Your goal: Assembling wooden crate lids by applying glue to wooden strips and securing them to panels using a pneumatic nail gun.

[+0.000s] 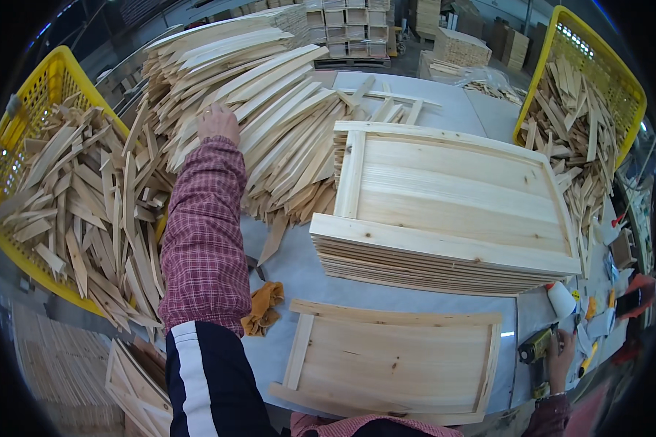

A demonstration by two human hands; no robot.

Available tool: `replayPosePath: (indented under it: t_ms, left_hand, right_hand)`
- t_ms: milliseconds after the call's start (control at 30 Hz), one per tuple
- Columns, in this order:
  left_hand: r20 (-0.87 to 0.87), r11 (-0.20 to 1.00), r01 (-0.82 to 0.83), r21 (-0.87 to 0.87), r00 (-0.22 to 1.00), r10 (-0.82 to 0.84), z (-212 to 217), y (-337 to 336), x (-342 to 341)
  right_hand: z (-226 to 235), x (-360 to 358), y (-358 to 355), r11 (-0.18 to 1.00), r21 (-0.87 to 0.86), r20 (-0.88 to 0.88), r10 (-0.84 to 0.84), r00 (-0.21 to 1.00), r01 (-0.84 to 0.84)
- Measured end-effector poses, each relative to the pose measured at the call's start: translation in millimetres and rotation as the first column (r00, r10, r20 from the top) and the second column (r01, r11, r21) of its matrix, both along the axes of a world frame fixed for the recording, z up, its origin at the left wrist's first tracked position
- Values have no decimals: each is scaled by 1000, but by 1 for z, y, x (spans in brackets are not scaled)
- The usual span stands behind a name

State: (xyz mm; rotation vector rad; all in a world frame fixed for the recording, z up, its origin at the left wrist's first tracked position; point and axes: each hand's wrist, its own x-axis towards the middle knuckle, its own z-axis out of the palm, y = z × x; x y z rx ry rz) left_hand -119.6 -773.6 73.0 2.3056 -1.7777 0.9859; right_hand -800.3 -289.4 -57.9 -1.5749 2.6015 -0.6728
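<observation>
My left hand (pixel 218 122) reaches far out over a big heap of thin, pale wooden strips (pixel 284 138), its bent fingers closed on a strip in the heap. The fingertips are partly hidden among the wood. Low at the right edge of the table, my right hand (pixel 559 358) is wrapped round the handle of a black-and-yellow nail gun (pixel 536 347). Straight in front of me lies a framed wooden panel (pixel 393 360). Beyond it a stack of similar panels (pixel 452 197) rests on the table.
Yellow plastic baskets (pixel 73 64) (pixel 638 102) full of wood offcuts flank the table (pixel 408 291). An orange cloth (pixel 263 309) lies left of the near panel. A white bottle-like object (pixel 560 299) and small tools lie at the right. More wooden panels (pixel 135 379) stand low at the left.
</observation>
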Motion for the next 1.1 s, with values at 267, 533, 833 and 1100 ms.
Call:
replayPosePath:
  t_ms: [267,533,833,1100]
  left_hand:
    - [-99,989,74,130,993,-61,6,15,-7]
    - [-207,946,314,-84,923,-325,0,108,15]
    - [-543,806,120,-579,-794,-272,23,262,-39]
    - [-403,774,251,-581,-915,-5,27,321,-109]
  right_hand:
    - [4,-67,-51,988,-141,-401,6,916,-68]
    - [-33,-127,-76,995,35,-198,102,975,-97]
    - [-33,-130,-94,964,193,4,184,983,-181]
    - [2,-140,-68,893,-432,557,154,816,126]
